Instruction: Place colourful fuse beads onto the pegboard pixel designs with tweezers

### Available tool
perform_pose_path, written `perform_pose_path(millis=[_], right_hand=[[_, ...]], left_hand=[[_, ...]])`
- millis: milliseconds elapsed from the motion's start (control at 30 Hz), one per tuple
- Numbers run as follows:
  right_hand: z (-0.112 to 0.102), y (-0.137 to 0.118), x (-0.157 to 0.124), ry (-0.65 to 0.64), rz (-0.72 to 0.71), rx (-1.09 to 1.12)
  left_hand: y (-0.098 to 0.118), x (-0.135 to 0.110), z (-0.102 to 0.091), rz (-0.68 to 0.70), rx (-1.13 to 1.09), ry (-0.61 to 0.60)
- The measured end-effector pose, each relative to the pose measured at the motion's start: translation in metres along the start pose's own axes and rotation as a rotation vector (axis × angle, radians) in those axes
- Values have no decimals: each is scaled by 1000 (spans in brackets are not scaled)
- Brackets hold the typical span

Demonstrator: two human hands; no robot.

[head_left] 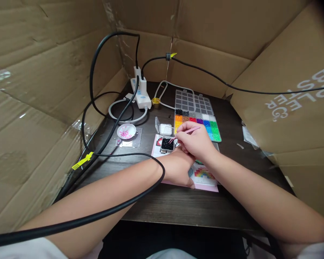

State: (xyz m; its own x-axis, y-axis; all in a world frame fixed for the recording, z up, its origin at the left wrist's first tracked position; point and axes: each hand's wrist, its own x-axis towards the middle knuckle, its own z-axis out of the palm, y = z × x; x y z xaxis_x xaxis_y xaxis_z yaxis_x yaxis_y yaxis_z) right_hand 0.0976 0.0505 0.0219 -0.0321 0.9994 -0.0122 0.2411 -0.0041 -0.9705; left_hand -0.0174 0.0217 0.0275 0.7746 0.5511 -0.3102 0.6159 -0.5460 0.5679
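My right hand pinches pink tweezers, their tip pointing into a small square box of black beads. My left hand rests on a pink pattern sheet with a rainbow picture, just below the right hand; its fingers are hidden. An open bead organiser with many coloured compartments lies just behind the right hand, its clear lid folded back.
A small bowl of pink beads sits on a clear pegboard at the left. A small white box, a power strip and black cables lie on the dark table. Cardboard walls surround it.
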Motion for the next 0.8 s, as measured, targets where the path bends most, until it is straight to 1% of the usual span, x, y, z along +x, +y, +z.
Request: perform_pose_path(millis=[167,233,300,400,500,533,633,700,800], right_hand=[[1,2,0,37,-4,-74],[0,2,-1,62,0,-42],[-4,0,-3,72,28,35],[-20,-4,-8,97,46,177],[-49,-5,-19,177,-14,255],[-59,-3,-24,196,-13,271],[-83,8,-41,242,56,323],[-90,19,-52,261,93,339],[-85,35,-63,252,112,344]], left_hand=[[0,-1,0,11,-19,14],[-1,0,1,14,-23,16],[-3,2,2,41,-22,30],[-5,5,4,105,-13,58],[-7,7,6,90,10,30],[-7,8,6,81,16,22],[-7,9,7,80,12,22],[-8,10,8,79,7,26],[-9,11,8,82,4,33]])
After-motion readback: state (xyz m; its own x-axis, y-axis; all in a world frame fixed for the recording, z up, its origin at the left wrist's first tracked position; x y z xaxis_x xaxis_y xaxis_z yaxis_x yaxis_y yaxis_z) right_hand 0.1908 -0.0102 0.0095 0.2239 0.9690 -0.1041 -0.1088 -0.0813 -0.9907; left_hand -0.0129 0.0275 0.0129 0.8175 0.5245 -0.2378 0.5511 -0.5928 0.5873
